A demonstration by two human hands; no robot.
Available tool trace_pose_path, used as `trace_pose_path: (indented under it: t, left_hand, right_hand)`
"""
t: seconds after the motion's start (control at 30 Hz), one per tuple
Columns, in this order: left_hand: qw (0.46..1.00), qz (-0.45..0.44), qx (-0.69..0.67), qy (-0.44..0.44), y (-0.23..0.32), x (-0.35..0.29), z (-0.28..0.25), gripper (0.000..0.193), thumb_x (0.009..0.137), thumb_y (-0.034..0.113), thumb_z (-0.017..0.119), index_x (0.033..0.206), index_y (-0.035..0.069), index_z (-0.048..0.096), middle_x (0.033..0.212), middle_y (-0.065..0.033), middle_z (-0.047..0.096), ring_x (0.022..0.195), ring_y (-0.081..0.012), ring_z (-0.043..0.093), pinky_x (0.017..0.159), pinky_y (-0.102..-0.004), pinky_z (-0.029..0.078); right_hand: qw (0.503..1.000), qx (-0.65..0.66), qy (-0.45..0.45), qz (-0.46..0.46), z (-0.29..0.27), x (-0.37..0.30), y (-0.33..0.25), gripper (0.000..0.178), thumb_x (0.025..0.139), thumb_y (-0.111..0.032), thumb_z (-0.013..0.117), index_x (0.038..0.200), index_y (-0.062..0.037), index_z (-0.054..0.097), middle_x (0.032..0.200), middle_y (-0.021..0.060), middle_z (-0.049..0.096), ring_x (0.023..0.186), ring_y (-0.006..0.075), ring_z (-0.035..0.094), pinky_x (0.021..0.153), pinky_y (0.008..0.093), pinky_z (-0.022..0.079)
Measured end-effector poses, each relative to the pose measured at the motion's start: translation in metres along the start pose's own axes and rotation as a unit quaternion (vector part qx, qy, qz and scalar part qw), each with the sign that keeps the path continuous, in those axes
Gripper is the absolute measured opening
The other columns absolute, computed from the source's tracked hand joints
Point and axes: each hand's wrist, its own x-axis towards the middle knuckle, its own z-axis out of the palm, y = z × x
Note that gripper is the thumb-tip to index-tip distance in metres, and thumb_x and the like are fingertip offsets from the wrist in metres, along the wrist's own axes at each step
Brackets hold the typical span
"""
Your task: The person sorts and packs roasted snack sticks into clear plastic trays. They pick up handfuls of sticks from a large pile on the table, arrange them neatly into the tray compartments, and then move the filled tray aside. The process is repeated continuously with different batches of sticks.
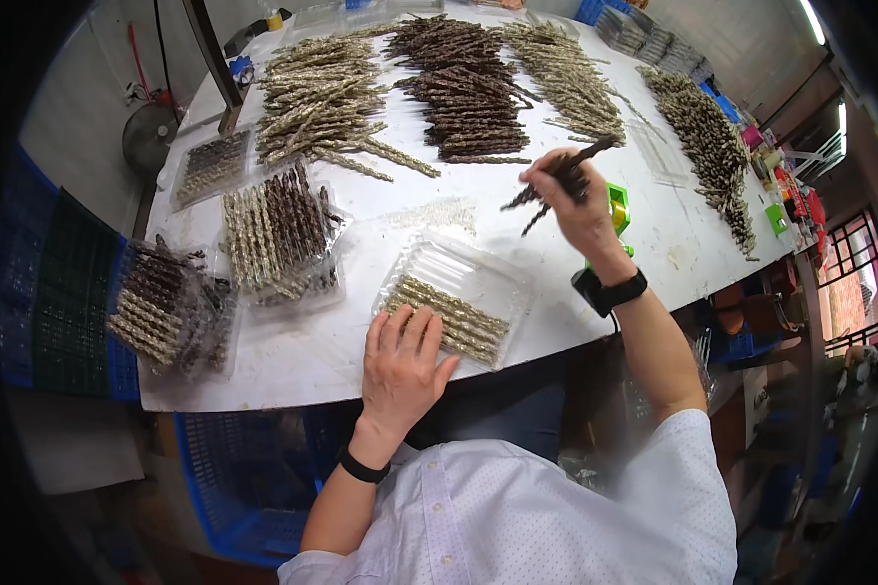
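Note:
A clear plastic tray (488,271) lies in front of me on the white table. Pale gold twisted sticks (458,324) fill its near part, while its far part shows bare ridges. My left hand (405,356) rests with fingers spread over the near left end of these sticks. Raised above the table, beyond the tray to the right, my right hand (576,205) is closed round a bunch of dark brown twisted sticks (568,177). Their ends poke out on both sides of the fist.
Heaps of gold sticks (317,93) and dark brown sticks (463,88) cover the far side. Another gold heap (698,136) lies right. Filled trays (278,229) are stacked at left. A green tape dispenser (617,208) stands behind my right wrist. Below the table sits a blue crate (219,487).

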Motion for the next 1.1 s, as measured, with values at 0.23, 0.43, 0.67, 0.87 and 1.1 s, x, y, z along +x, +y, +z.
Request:
trace_pose_path:
  t: [0.23,0.43,0.67,0.87,1.1]
  left_hand:
    - [1.000,0.008,-0.004,0.007,-0.001,0.002,0.002,0.056,0.075,0.026,0.082,0.122,0.001,0.064,0.127,-0.0111,0.060,0.123,-0.0328,0.053,0.111,-0.0518,0.037]
    - [1.000,0.004,-0.002,0.002,0.000,0.001,-0.001,0.056,0.075,0.026,0.082,0.122,0.001,0.064,0.127,-0.0115,0.060,0.123,-0.0330,0.053,0.111,-0.0516,0.038]
    - [1.000,0.012,-0.002,0.007,0.001,0.004,-0.002,0.055,0.076,0.026,0.082,0.121,0.000,0.064,0.126,-0.0120,0.060,0.122,-0.0335,0.053,0.109,-0.0512,0.039]
    - [1.000,0.009,-0.009,0.007,0.000,0.003,-0.001,0.056,0.075,0.024,0.082,0.122,0.000,0.063,0.126,-0.0124,0.060,0.121,-0.0340,0.053,0.108,-0.0517,0.039]
    - [1.000,0.006,-0.007,0.010,-0.001,0.000,0.000,0.055,0.076,0.024,0.082,0.122,0.001,0.064,0.127,-0.0121,0.060,0.123,-0.0331,0.052,0.109,-0.0514,0.038]
  right_hand:
    - [0.994,0.020,-0.008,0.105,0.006,-0.012,0.033,0.011,0.097,-0.008,0.068,0.104,-0.0025,0.061,0.096,0.0047,0.071,0.091,0.0106,0.065,0.083,0.0265,0.052]
    - [0.990,0.018,-0.046,0.135,0.006,-0.013,0.029,0.008,0.099,-0.010,0.067,0.103,-0.0027,0.065,0.100,0.0048,0.072,0.094,0.0123,0.067,0.087,0.0293,0.052]
    - [0.987,0.095,0.019,0.125,-0.004,-0.013,0.047,0.013,0.098,-0.011,0.068,0.105,-0.0004,0.069,0.102,0.0095,0.076,0.100,0.0170,0.071,0.093,0.0319,0.055]
    - [0.983,0.137,0.044,0.115,-0.008,-0.005,0.042,0.018,0.097,-0.015,0.069,0.105,0.0012,0.068,0.097,0.0095,0.075,0.093,0.0173,0.071,0.089,0.0311,0.056]
    - [0.982,0.070,0.007,0.174,-0.008,-0.001,0.044,0.018,0.094,-0.017,0.073,0.096,0.0002,0.070,0.085,0.0039,0.070,0.079,0.0107,0.064,0.076,0.0275,0.052]
